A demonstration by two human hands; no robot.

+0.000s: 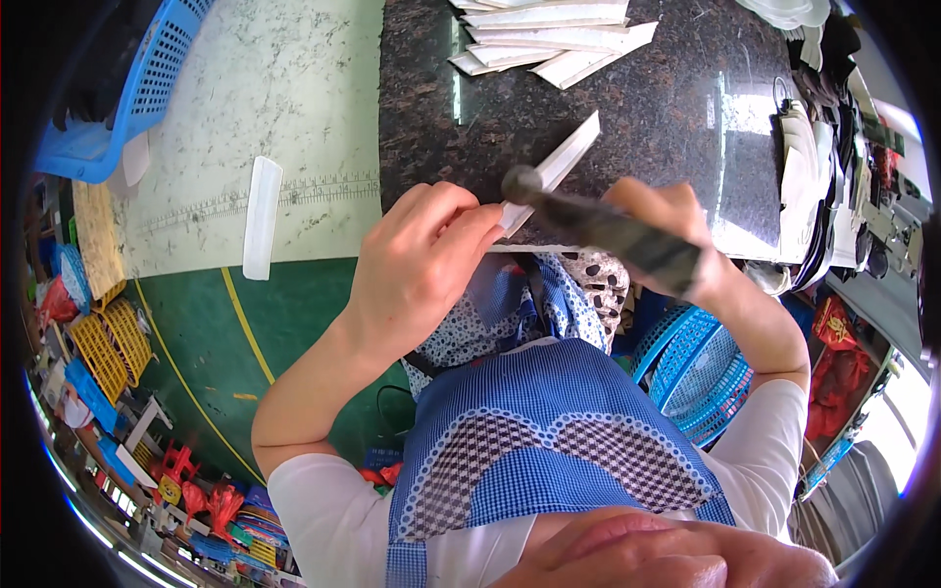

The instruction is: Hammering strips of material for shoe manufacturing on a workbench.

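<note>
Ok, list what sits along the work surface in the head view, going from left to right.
Blue basket → white strip lying on the pale mat → left hand pinching a white strip → dark tool gripped in the right hand → stacked white pieces at the right edge.

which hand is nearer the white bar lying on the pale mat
Left. The left hand pinches a white strip just right of the white bar, which lies apart on the pale mat. The right hand, gripping a dark tool, is farther right.
</note>
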